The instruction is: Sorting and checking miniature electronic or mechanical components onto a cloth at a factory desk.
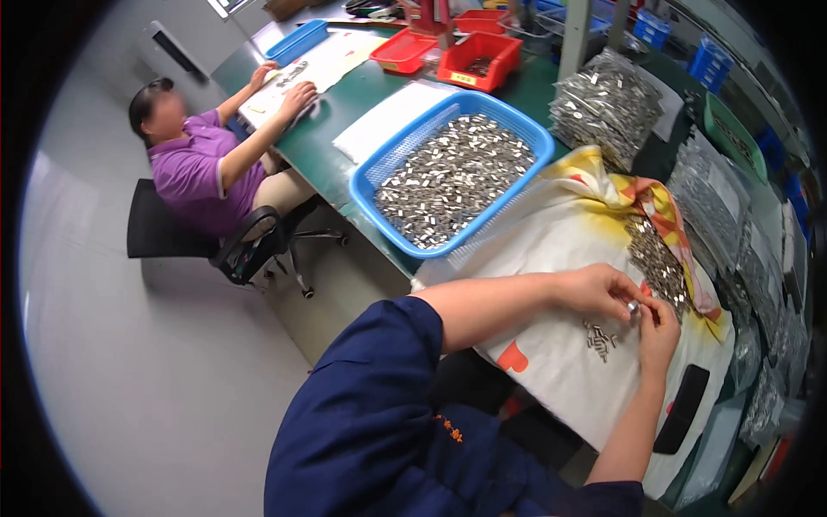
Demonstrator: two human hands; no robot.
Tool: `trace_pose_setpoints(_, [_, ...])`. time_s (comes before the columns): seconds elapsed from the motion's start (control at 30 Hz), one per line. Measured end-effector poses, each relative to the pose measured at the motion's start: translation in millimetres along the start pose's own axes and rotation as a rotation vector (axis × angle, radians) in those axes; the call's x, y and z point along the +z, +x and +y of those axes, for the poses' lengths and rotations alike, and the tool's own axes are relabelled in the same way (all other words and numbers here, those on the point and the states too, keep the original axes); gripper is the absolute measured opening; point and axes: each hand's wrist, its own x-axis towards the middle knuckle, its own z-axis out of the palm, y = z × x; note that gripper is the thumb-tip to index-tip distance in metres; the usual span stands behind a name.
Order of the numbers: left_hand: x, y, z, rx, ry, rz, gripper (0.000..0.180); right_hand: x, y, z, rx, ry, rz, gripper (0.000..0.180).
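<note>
Here, my left hand [599,291] and right hand [656,332] meet over the cloth [560,362], fingers pinching one small metal part [634,307] between them; best kept low above the little sorted cluster [600,338]. The loose heap [659,263] crowds just beyond; blue basket [448,177] farther along the surface [362,95], a co-worker [207,164] seated well apart

1. dark navy short-sleeve work top, sleeve ends above elbow.
2. small orange embroidered marking on chest, too small to make out.
3. forearms bare; left hand [603,291] & right hand [658,334] ungloved, no rings or watch visible.
</note>
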Motion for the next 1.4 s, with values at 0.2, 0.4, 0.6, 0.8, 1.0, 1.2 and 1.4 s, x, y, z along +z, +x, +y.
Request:
trace_pose_setpoints(0.2, [5,6,-8,0.073,-0.038,-0.003,0.037,-2,-8,13,0.103,-0.011,-0.023,0.010])
trace_pose_setpoints(0.4, [6,6,-9,0.090,-0.090,0.034,0.040,-3,-10,32,0.252,0.329,0.027,0.011])
trace_pose_setpoints(0.6, [5,4,-11,0.079,-0.131,0.103,0.040,-3,-15,35,0.282,0.555,0.014,0.013])
trace_pose_setpoints(0.8, [4,5,2,0.026,0.021,0.157,0.037,0,-11,-1,0.186,0.461,-0.026,0.010])
trace_pose_setpoints(1.0, [4,4,5,-0.107,-0.180,0.116,0.039,0,-6,-22,0.037,0.263,0.071,0.010])
trace_pose_setpoints(1.2, [9,6,4,-0.128,-0.216,0.121,0.038,-1,-12,-18,0.073,0.306,0.102,0.013])
trace_pose_setpoints(1.4, [7,4,3,-0.143,-0.103,0.165,0.039,3,-12,-29,-0.109,-0.046,0.156,0.012])
